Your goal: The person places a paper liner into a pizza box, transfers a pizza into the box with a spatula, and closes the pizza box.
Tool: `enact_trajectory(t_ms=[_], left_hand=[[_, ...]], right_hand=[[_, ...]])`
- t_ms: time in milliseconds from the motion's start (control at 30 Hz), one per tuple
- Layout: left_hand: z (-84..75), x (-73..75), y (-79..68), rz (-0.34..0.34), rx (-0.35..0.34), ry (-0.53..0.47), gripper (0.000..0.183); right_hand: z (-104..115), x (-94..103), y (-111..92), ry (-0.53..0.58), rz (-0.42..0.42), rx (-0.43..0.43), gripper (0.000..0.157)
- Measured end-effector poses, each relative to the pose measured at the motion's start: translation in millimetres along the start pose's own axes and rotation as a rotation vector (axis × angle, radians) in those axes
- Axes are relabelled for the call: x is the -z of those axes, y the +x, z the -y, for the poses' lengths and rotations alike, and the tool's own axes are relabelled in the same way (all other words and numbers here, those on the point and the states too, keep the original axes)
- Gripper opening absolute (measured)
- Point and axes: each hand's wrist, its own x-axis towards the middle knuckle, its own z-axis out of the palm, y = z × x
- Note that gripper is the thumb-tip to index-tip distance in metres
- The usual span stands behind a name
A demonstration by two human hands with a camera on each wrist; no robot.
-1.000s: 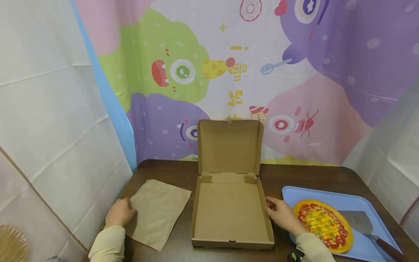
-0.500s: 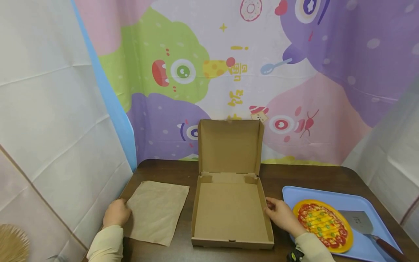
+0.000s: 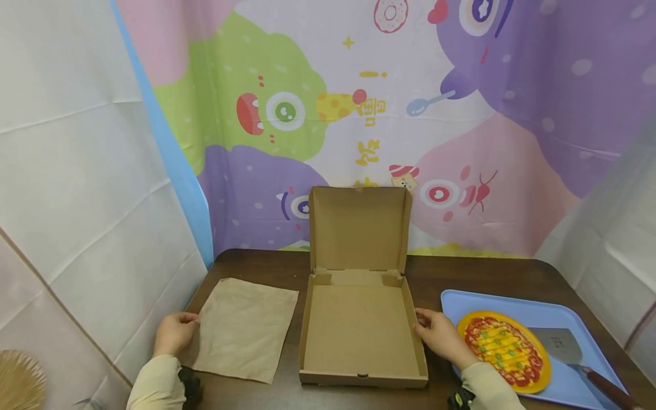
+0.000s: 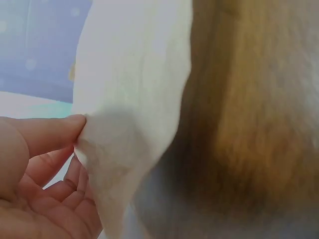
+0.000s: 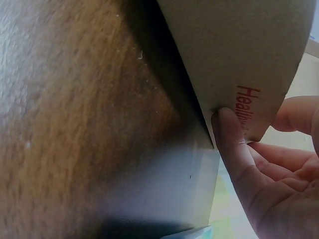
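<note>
In the head view my left hand [image 3: 174, 333] is at the left edge of a square sheet of brown paper [image 3: 246, 330]. The left wrist view shows thumb and fingertips pinching that paper [image 4: 134, 74] by its edge. An open cardboard pizza box [image 3: 359, 330] stands in the middle with its lid [image 3: 360, 228] raised. My right hand [image 3: 443, 336] grips the box's right side wall. In the right wrist view, one digit presses the printed outer face of the box [image 5: 234, 55], with other fingers around its edge.
On the right a blue tray [image 3: 492, 299] carries a toy-like pizza [image 3: 504, 353] on a yellow base and a broad spatula [image 3: 564, 346] with a dark handle. Everything stands on a dark wooden table [image 3: 266, 265]. A cartoon-printed curtain [image 3: 328, 142] hangs behind it.
My left hand has moved a little left and toward me, and the paper has turned and flattened out. The right hand and the box have stayed in place.
</note>
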Motion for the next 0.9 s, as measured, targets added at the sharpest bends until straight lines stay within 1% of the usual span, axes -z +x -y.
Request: enact_trajectory(t_ms=[300,567,700,900], left_hand=[[1.0,8.9,-6.9,-0.026,0.050,-0.049,0.027],[-1.7,11.5,-10.7,-0.066,0.080,-0.083,0.027],[-6.2,13.3,-10.5,-0.093,0.092,-0.110,0.028],[-17.4,17.4,-10.6,-0.142,0.125,-0.205,0.029]], right_hand=[[0,-0.1,1,-0.010,-0.003,-0.004,0.039],[0,0.1,1,-0.012,0.005,-0.004,0.039],[0,0.5,1,-0.014,0.007,-0.005,0.039],[1,1.0,1,-0.004,0.018,-0.007,0.040]])
